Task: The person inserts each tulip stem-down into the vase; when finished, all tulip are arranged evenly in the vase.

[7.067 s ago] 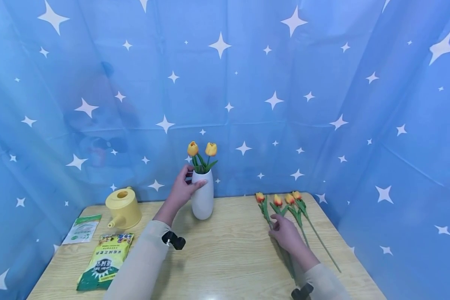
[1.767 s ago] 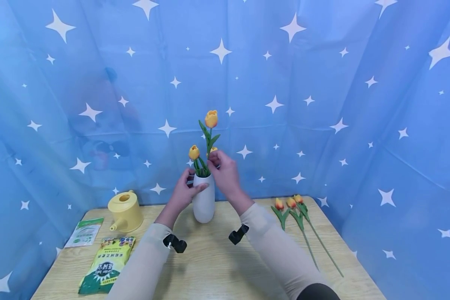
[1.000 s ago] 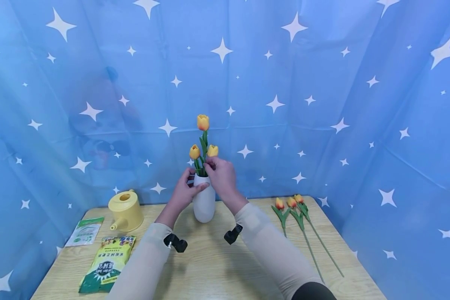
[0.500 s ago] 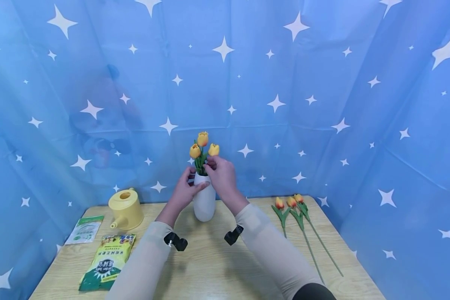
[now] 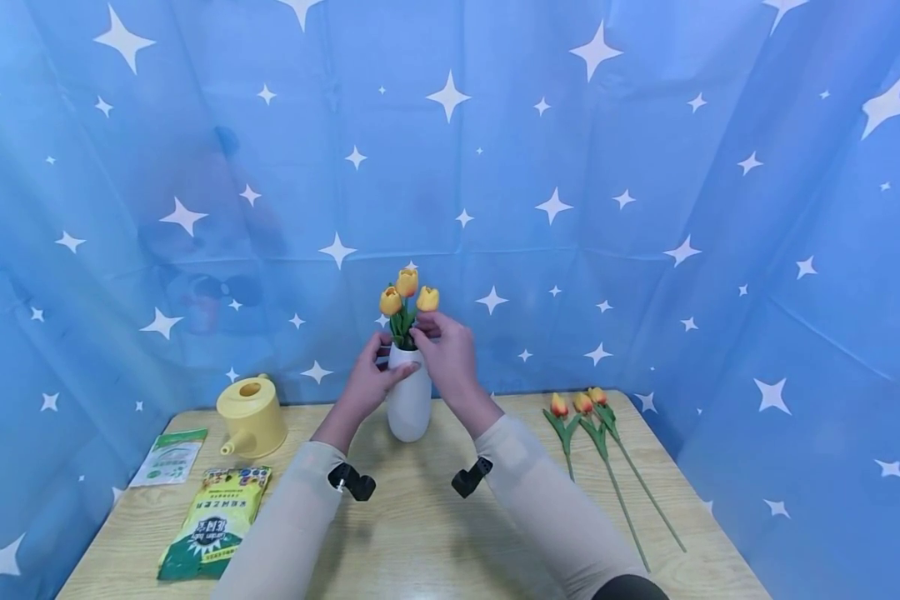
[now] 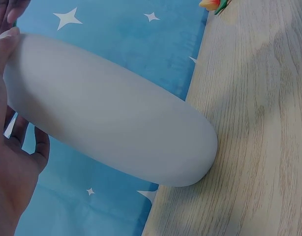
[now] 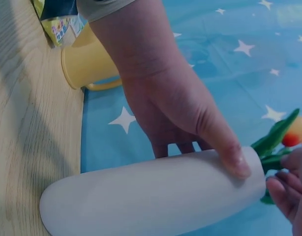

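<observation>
"Why do the loose tulips [image 5: 559,407] lie at our right, stems toward us?"
"Perhaps for easy reaching."
"And beyond, our hands?"
"Our left hand [image 5: 367,379] grasps the upright vase [image 5: 409,408] near its mouth, probably for steadiness; our right hand [image 5: 452,354] seems to pinch one of the yellow tulips [image 5: 407,283] standing inside."

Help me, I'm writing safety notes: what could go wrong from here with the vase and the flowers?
The tall white vase might tip if the left hand, gripping its neck, let go too soon. The right hand, close against the tulips in the vase, could bend a leaf or knock a bloom. The right sleeve covers part of one loose tulip in the head view and might drag it.
</observation>
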`<state>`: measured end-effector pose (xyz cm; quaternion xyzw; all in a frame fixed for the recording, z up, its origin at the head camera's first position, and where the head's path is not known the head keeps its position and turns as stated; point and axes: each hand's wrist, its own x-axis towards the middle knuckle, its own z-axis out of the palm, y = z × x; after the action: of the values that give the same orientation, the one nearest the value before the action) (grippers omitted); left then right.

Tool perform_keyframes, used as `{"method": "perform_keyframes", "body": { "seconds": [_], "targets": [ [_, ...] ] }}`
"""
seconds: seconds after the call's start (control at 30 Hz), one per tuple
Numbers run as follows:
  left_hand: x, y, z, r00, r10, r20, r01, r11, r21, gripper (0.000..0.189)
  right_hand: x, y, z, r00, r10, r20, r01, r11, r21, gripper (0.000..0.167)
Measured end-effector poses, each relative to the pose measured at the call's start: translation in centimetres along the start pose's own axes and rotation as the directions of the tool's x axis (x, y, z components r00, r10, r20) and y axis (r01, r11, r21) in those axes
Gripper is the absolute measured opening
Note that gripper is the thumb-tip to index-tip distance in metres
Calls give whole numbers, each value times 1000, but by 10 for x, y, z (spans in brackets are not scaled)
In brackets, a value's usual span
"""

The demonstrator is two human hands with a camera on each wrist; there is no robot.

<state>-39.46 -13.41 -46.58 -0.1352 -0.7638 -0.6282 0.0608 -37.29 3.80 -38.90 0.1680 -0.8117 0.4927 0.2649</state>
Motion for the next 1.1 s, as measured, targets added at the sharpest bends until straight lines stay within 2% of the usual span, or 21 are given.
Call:
{"method": "perform_keyframes", "body": {
  "seconds": [0.33,0.5,0.7,0.93,1.1],
  "targets": [
    [-1,1,1,999,-37,-2,37,999,11,74,-11,-1,-20,1000,-18,-20,19,998,61,23],
    [-1,2,1,999,-43,-7,43,999,14,74,-19,6,-34,1000,14,-21,-13,997,72,22],
    [-1,1,2,999,-35,-9,35,999,25,74,-33,20,-58,996,91,-17,-89,993,82,19],
    [-1,3,1,999,-38,-10,38,999,27,72,-48,42,-90,993,114,-24,-112,992,65,17],
    [0,3,0,999,-51,-8,52,998,39,73,-58,58,-109,989,149,-28,-148,989,14,17]
  ]
}}
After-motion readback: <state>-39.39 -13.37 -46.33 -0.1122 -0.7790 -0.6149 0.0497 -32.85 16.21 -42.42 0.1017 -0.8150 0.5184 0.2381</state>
